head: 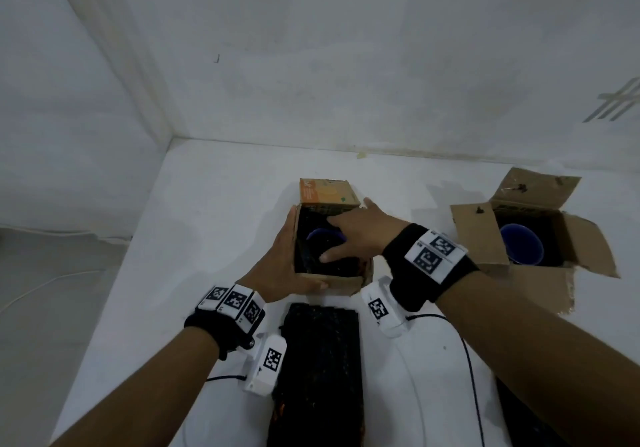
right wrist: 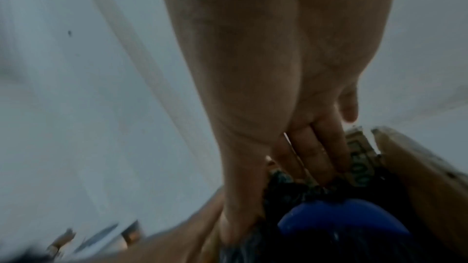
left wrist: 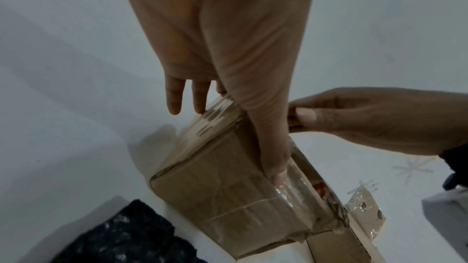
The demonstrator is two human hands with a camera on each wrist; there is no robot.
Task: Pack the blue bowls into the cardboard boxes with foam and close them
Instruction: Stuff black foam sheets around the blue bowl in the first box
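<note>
A small cardboard box (head: 343, 282) stands open at the table's middle, its orange printed far flap (head: 325, 192) upright. Black foam (head: 311, 259) lines it, and a blue bowl (head: 320, 235) sits in the foam. My left hand (head: 282, 259) lies flat against the box's left wall, thumb along the near wall (left wrist: 215, 183). My right hand (head: 346, 238) reaches over the top. Its straight fingers are tucked between foam and far wall, and its thumb presses the foam beside the bowl (right wrist: 336, 221). A second open box (head: 474, 235) at the right holds another blue bowl (head: 521, 244).
A black foam slab (head: 318, 377) lies on the white table just in front of the middle box, between my forearms. More dark foam shows at the bottom right edge (head: 519, 419). White walls close the table at the back and left. Cables trail from my wrist cameras.
</note>
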